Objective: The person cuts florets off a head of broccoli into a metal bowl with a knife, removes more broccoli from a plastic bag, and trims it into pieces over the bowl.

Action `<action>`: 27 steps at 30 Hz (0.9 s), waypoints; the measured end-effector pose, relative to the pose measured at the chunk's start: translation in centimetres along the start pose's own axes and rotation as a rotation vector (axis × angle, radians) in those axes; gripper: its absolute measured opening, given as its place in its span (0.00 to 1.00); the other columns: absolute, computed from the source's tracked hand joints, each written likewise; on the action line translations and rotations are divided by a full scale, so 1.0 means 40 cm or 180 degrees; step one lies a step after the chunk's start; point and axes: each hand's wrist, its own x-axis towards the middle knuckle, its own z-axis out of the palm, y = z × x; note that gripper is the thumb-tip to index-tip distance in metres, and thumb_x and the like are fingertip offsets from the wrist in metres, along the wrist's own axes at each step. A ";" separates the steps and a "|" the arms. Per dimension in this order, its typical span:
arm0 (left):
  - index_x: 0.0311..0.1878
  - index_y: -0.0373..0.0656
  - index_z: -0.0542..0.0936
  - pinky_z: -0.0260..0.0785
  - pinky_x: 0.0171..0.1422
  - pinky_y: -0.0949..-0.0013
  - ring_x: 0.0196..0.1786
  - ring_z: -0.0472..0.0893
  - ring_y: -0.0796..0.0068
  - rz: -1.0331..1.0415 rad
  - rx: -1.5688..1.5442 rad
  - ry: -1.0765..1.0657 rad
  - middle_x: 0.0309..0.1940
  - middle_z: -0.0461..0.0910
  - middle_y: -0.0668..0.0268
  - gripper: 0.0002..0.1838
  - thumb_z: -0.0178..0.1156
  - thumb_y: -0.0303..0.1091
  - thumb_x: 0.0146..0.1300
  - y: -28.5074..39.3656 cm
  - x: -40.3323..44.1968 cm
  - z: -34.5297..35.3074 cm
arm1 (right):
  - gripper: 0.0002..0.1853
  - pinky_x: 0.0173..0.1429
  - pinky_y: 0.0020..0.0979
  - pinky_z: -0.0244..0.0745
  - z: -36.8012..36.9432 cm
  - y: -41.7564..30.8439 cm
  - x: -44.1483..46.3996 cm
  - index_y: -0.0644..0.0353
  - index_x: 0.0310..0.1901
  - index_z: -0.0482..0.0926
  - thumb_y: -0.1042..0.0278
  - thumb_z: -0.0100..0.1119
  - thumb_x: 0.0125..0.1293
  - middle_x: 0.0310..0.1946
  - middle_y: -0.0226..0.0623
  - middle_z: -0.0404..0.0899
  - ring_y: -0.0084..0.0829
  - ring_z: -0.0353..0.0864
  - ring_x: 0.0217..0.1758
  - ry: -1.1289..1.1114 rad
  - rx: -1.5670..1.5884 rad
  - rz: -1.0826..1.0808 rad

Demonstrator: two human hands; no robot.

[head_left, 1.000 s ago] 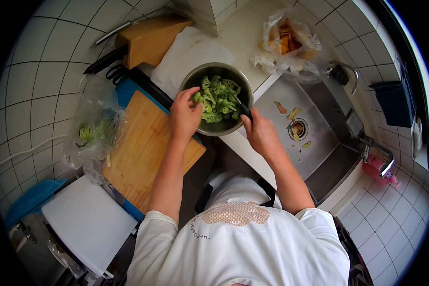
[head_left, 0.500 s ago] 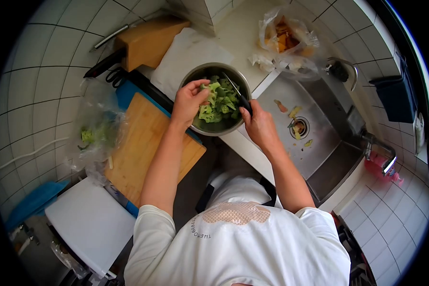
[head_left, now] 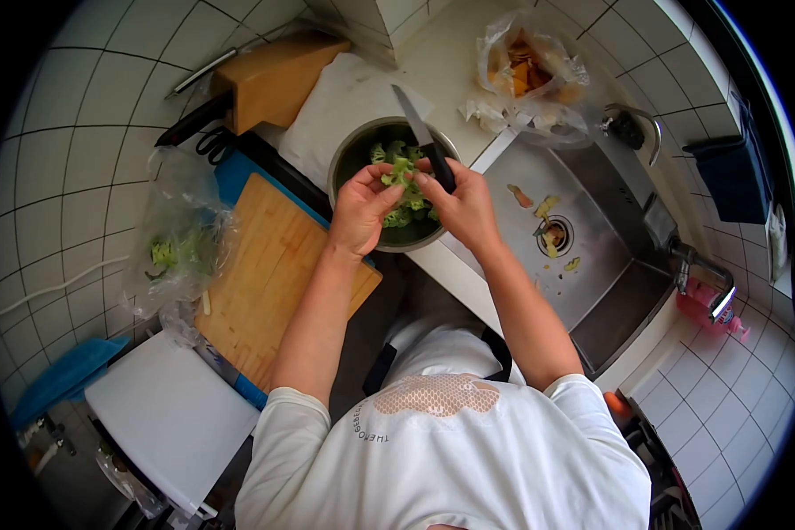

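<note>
Over a metal bowl (head_left: pixel 337 159), both my hands meet at a broccoli floret (head_left: pixel 401 173). My left hand (head_left: pixel 362 208) pinches the floret from the left. In my right hand (head_left: pixel 465 208) is a black-handled knife (head_left: pixel 412 115), its blade pointing up and away past the bowl's far rim. The right thumb and fingertips also touch the floret. More broccoli pieces (head_left: pixel 399 215) lie inside the bowl, partly hidden by my hands.
Left of the bowl lies a wooden cutting board (head_left: pixel 261 274), with a plastic bag of broccoli (head_left: pixel 181 243) beside it. A steel sink (head_left: pixel 583 190) with peel scraps is at right. Behind stand a knife block (head_left: pixel 283 75) and a bag of orange peelings (head_left: pixel 528 71).
My right hand has turned the knife from pointing into the bowl to pointing up and away. Both hands have come together at one floret.
</note>
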 end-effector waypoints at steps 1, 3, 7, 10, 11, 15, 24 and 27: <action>0.48 0.38 0.74 0.73 0.55 0.73 0.50 0.78 0.75 0.0039 0.0071 -0.0026 0.45 0.79 0.62 0.12 0.58 0.20 0.61 -0.001 -0.001 0.004 | 0.13 0.31 0.28 0.68 0.002 0.002 0.012 0.64 0.37 0.80 0.62 0.62 0.58 0.18 0.35 0.73 0.22 0.71 0.24 -0.0126 0.0065 -0.0107; 0.48 0.38 0.75 0.72 0.53 0.77 0.47 0.78 0.78 0.0054 0.0174 0.0064 0.43 0.80 0.64 0.12 0.59 0.21 0.61 -0.004 0.000 0.008 | 0.13 0.31 0.27 0.68 0.004 0.008 0.026 0.64 0.37 0.80 0.63 0.63 0.57 0.18 0.34 0.73 0.21 0.70 0.24 -0.0229 -0.0044 -0.0069; 0.48 0.37 0.75 0.73 0.50 0.77 0.44 0.79 0.80 -0.0111 0.0316 0.0165 0.42 0.80 0.66 0.13 0.60 0.22 0.60 -0.003 -0.004 0.005 | 0.13 0.31 0.26 0.67 0.007 0.041 0.050 0.65 0.36 0.81 0.62 0.63 0.57 0.18 0.32 0.73 0.21 0.70 0.24 -0.0300 0.0083 0.0195; 0.49 0.37 0.76 0.74 0.48 0.77 0.42 0.79 0.80 -0.0226 0.0223 0.0193 0.41 0.80 0.67 0.13 0.60 0.23 0.60 0.003 -0.010 0.003 | 0.13 0.32 0.26 0.68 0.003 0.046 0.051 0.65 0.36 0.80 0.62 0.63 0.58 0.19 0.30 0.74 0.20 0.71 0.25 -0.0444 0.0324 0.0403; 0.48 0.37 0.76 0.74 0.48 0.77 0.42 0.79 0.81 -0.0241 0.0221 0.0194 0.41 0.80 0.67 0.12 0.60 0.23 0.61 0.005 -0.012 -0.001 | 0.13 0.32 0.26 0.68 0.003 0.050 0.053 0.65 0.36 0.80 0.62 0.63 0.58 0.19 0.30 0.74 0.20 0.71 0.25 -0.0449 0.0323 0.0411; 0.50 0.39 0.76 0.74 0.47 0.73 0.44 0.80 0.75 0.0023 0.0855 0.0570 0.44 0.79 0.64 0.17 0.63 0.23 0.56 0.026 -0.005 -0.023 | 0.14 0.34 0.26 0.69 -0.014 0.058 0.051 0.66 0.38 0.79 0.63 0.63 0.59 0.22 0.31 0.76 0.20 0.72 0.27 0.0176 0.0244 -0.0058; 0.49 0.47 0.79 0.66 0.60 0.60 0.56 0.69 0.54 0.0846 0.5637 -0.0351 0.50 0.70 0.58 0.28 0.71 0.25 0.38 -0.012 0.003 0.010 | 0.10 0.36 0.36 0.73 -0.046 0.040 0.004 0.62 0.37 0.79 0.66 0.62 0.56 0.26 0.47 0.79 0.45 0.80 0.30 0.0285 -0.0795 -0.0228; 0.47 0.48 0.79 0.70 0.52 0.60 0.50 0.73 0.59 0.0974 0.5828 -0.0244 0.40 0.71 0.60 0.26 0.72 0.27 0.38 -0.042 0.029 0.013 | 0.09 0.36 0.37 0.73 -0.048 0.069 0.000 0.60 0.36 0.79 0.67 0.62 0.55 0.25 0.47 0.79 0.46 0.80 0.30 0.0520 -0.0978 -0.0155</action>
